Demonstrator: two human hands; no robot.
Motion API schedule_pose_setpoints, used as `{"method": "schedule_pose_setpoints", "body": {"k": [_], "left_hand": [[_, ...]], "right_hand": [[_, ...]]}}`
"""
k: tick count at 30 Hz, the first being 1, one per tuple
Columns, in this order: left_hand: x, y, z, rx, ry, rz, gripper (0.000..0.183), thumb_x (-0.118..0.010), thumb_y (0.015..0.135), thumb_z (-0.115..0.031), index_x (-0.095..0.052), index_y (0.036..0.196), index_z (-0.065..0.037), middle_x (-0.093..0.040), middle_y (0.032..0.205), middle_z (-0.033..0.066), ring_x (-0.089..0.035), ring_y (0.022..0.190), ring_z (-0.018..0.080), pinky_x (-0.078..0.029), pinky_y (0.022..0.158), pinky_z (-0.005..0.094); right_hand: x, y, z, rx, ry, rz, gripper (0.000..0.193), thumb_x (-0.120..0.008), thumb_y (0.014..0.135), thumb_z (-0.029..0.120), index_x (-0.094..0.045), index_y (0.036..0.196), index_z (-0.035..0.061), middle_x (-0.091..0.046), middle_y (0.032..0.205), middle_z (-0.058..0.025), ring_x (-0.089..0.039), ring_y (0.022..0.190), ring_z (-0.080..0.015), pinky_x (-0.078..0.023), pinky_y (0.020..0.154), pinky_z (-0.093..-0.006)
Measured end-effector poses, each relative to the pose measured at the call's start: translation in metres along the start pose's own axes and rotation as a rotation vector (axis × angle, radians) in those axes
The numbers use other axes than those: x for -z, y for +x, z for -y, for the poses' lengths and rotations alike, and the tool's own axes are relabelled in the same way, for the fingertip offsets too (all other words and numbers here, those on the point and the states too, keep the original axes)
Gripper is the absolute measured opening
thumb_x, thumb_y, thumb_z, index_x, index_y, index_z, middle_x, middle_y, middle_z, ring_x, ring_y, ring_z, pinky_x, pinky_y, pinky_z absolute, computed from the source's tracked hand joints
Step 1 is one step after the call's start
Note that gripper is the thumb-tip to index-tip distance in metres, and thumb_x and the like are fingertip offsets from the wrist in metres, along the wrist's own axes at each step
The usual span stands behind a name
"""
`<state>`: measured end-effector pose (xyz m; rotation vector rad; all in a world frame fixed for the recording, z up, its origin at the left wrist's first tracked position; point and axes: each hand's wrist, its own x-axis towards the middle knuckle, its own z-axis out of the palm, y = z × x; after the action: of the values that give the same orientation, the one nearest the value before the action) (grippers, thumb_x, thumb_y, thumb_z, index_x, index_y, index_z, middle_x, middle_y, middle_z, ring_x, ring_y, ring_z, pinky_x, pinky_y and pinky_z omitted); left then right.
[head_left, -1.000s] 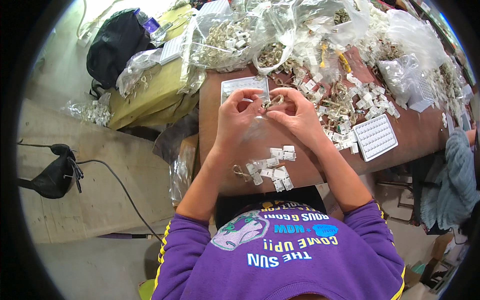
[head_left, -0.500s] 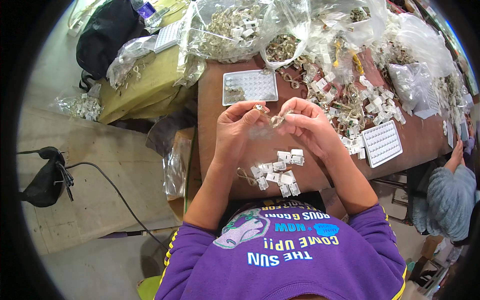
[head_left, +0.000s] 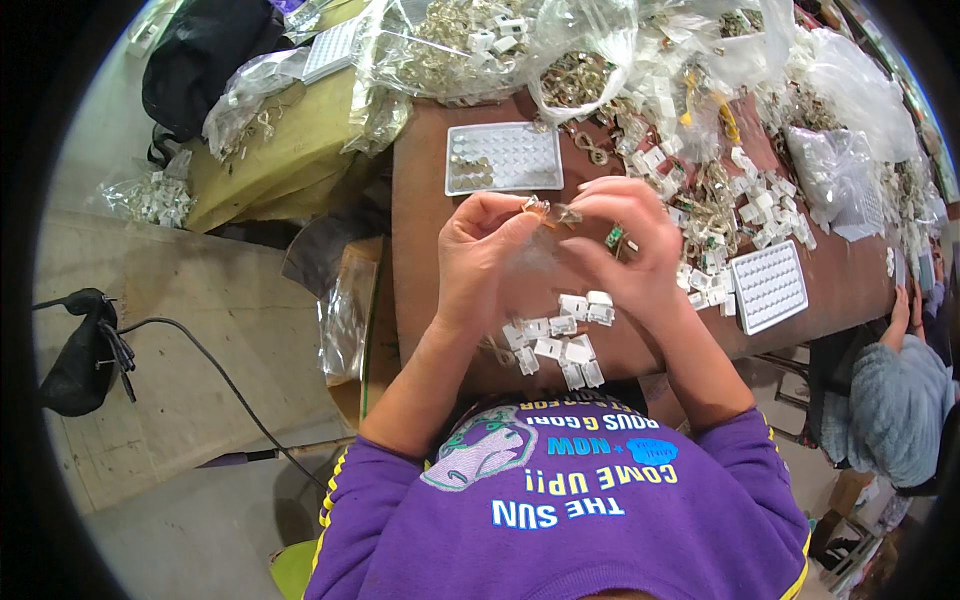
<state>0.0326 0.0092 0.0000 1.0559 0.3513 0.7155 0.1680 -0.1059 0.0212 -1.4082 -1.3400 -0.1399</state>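
Note:
My left hand [head_left: 485,240] is closed, thumb and fingertips pinching the shiny metal end of a small cable [head_left: 537,206]. Beside it, smeared by motion, my right hand [head_left: 640,240] is raised with fingers curved and the thumb apart. A small green circuit board [head_left: 614,238] shows between its thumb and fingers; whether they grip it is unclear. Below both hands, several white plastic housings [head_left: 563,347] lie in a loose group near the table edge. Just beyond the hands sits a white compartment tray [head_left: 520,150] with small round pieces in its left part.
A second white tray [head_left: 768,287] lies at the right, beside heaped white housings and cables [head_left: 710,220]. Clear plastic bags [head_left: 440,55] of parts crowd the brown table's [head_left: 425,290] back. At far right is another person's grey fluffy sleeve [head_left: 885,400].
My right hand has come away from the left, turning and lifting, and the green circuit board has come into sight by it. My left hand keeps its pinch on the cable end.

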Motion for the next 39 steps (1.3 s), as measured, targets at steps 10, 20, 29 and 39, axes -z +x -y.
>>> {"method": "schedule_pose_setpoints", "body": {"k": [10, 20, 29, 39], "left_hand": [[-0.013, -0.012, 0.003, 0.064, 0.021, 0.012, 0.013, -0.069, 0.089, -0.01, -0.066, 0.096, 0.001, -0.068, 0.094, 0.0035, -0.061, 0.085, 0.006, -0.049, 0.077, 0.0201], [-0.011, -0.02, 0.002, -0.362, 1.364, 0.471, 0.008, -0.072, 0.076, -0.011, -0.068, 0.08, -0.006, -0.064, 0.081, 0.0086, -0.063, 0.078, 0.0277, -0.051, 0.071, 0.0368], [-0.003, -0.011, -0.005, -0.363, 1.124, 0.189, 0.011, -0.064, 0.08, -0.001, -0.066, 0.088, -0.007, -0.067, 0.086, 0.0079, -0.066, 0.078, 0.0248, -0.053, 0.069, 0.0324], [0.007, -0.003, -0.006, 0.319, -0.133, 0.066, 0.012, -0.06, 0.092, -0.008, -0.056, 0.097, 0.002, -0.063, 0.112, 0.0167, -0.064, 0.097, 0.0163, -0.053, 0.086, 0.028]], "right_hand": [[-0.005, -0.008, -0.003, 0.015, -0.116, -0.021, 0.012, -0.073, 0.075, 0.005, -0.067, 0.085, 0.0066, -0.064, 0.075, -0.0061, -0.063, 0.065, -0.0203, -0.051, 0.055, -0.0292], [0.012, -0.004, -0.005, -0.529, 0.367, -0.108, 0.009, -0.069, 0.086, 0.002, -0.065, 0.094, 0.0014, -0.065, 0.082, -0.0007, -0.064, 0.076, -0.0073, -0.049, 0.063, -0.0193], [0.013, -0.003, -0.003, -0.674, 0.654, 0.02, 0.01, -0.067, 0.088, 0.004, -0.063, 0.097, 0.0013, -0.065, 0.08, -0.0017, -0.063, 0.074, -0.0076, -0.049, 0.067, -0.0206], [0.007, -0.004, -0.006, -0.818, 0.815, 0.331, 0.009, -0.064, 0.088, 0.003, -0.062, 0.096, -0.0012, -0.065, 0.083, -0.0049, -0.062, 0.071, -0.0107, -0.05, 0.067, -0.0237]]}}
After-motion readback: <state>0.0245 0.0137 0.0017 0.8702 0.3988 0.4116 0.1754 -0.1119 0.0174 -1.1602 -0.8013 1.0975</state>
